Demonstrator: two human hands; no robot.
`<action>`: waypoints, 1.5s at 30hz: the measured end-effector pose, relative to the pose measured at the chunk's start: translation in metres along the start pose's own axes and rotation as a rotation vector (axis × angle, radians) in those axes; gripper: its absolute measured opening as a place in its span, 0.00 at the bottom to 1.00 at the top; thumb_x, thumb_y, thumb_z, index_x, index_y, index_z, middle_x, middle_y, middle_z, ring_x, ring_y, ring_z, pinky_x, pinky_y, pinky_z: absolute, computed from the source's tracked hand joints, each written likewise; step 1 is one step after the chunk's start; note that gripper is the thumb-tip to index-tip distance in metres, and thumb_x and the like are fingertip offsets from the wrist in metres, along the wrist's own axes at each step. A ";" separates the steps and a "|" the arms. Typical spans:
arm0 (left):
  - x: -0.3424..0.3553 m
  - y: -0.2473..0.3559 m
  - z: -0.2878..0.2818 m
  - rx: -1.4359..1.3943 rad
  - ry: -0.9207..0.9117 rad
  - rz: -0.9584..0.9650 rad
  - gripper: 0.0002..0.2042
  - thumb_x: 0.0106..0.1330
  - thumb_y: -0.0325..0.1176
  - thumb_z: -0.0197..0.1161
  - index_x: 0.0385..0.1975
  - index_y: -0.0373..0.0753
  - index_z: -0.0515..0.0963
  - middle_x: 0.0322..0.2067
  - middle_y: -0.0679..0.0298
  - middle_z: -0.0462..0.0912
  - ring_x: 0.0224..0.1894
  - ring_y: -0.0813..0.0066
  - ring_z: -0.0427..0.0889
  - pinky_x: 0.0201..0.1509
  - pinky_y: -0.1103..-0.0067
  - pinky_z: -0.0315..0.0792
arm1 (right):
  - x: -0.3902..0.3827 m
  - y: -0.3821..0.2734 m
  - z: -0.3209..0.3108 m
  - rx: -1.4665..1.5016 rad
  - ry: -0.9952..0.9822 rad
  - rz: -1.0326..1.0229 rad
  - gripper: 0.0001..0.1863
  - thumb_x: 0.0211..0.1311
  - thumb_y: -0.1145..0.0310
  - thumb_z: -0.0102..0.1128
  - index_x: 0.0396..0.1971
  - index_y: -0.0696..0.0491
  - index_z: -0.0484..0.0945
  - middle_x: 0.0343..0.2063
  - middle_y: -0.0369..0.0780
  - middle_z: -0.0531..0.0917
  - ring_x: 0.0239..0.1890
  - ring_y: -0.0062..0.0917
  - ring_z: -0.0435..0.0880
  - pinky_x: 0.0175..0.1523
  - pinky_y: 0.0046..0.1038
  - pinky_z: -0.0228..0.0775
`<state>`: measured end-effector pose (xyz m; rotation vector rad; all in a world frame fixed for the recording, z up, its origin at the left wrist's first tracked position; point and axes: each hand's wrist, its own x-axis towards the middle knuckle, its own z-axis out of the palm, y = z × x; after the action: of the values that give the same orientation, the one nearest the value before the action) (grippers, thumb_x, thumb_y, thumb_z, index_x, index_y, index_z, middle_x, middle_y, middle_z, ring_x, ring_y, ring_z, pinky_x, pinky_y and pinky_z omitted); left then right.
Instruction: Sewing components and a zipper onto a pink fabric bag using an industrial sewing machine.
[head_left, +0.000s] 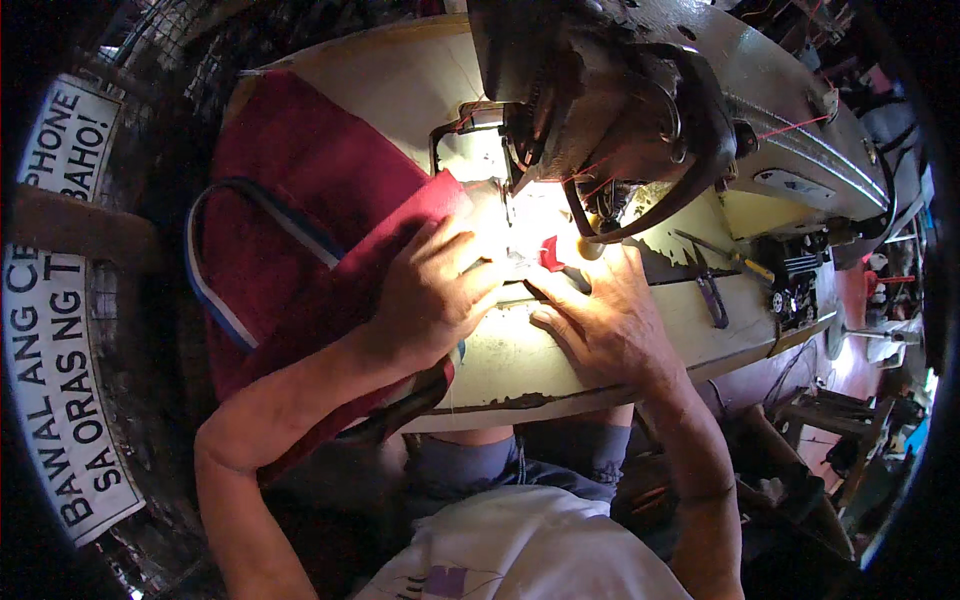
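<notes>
Now, the big dark red cloth (325,190) lies left of both hands, long folded edge slanting from beside the left fingertips back past that forearm. The left hand (440,285) is clearly nearer, fingers bent over it; whether they pinch, can't tell. The right hand (610,315) sits beside a small red scrap (549,254), grip lost in glare, sewing machine head (600,110) just beyond.

One left hand (440,280) and one right hand (615,315), so two hands counted. One large red cloth (310,150) plus one small red scrap (550,254), two red pieces in sight; striped strap (292,222), one. Singles: sewing machine (640,110), worktable (520,350), yellow-handled tool (757,269), slim dark tool (711,300), white sign (80,420), brown post (85,225).
</notes>
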<state>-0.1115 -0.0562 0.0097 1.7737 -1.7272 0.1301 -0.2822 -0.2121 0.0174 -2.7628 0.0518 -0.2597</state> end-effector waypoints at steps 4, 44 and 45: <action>-0.005 0.009 0.004 0.035 0.025 -0.019 0.10 0.47 0.22 0.68 0.31 0.36 0.81 0.35 0.60 0.79 0.40 0.61 0.79 0.44 0.71 0.75 | 0.001 0.000 0.001 -0.037 0.111 -0.049 0.20 0.63 0.54 0.60 0.52 0.47 0.80 0.43 0.43 0.79 0.47 0.38 0.74 0.52 0.41 0.60; 0.012 0.007 0.009 0.056 0.078 -0.132 0.11 0.48 0.26 0.65 0.34 0.35 0.80 0.38 0.56 0.78 0.41 0.56 0.78 0.47 0.65 0.73 | 0.001 0.003 0.001 0.023 0.066 -0.042 0.24 0.59 0.57 0.65 0.56 0.45 0.78 0.48 0.43 0.77 0.49 0.37 0.71 0.53 0.41 0.58; 0.014 0.007 0.011 0.057 0.078 -0.131 0.11 0.48 0.26 0.65 0.34 0.35 0.80 0.38 0.56 0.78 0.41 0.56 0.78 0.47 0.65 0.73 | 0.001 0.003 0.001 0.021 0.056 -0.042 0.24 0.59 0.57 0.64 0.56 0.45 0.78 0.48 0.43 0.77 0.49 0.37 0.71 0.53 0.42 0.58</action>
<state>-0.1200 -0.0730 0.0107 1.8923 -1.5615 0.1914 -0.2810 -0.2152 0.0158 -2.7378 0.0052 -0.3468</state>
